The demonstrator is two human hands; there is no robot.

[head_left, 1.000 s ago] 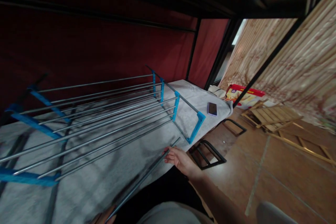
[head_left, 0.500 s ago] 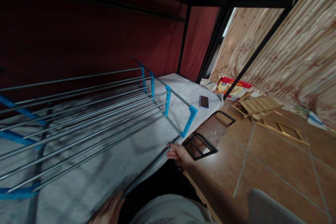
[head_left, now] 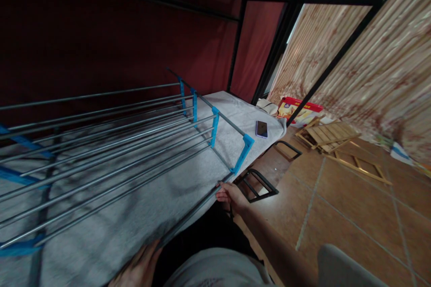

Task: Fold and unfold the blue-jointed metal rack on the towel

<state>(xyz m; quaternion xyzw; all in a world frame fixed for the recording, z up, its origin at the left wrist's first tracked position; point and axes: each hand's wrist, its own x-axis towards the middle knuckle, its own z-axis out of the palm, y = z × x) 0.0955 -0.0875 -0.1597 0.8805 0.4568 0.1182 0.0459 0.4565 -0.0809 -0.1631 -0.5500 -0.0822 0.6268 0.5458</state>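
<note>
Rod (head_left: 191, 214) beside the rack (head_left: 215, 126) we pinch with right hand (head_left: 232, 196), left hand (head_left: 140, 265) unclear in grip; it seems unfixed, other rods (head_left: 134, 156) already fitted.

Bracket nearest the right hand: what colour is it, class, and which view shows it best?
The bracket is bright blue; the head view shows it best.
</note>
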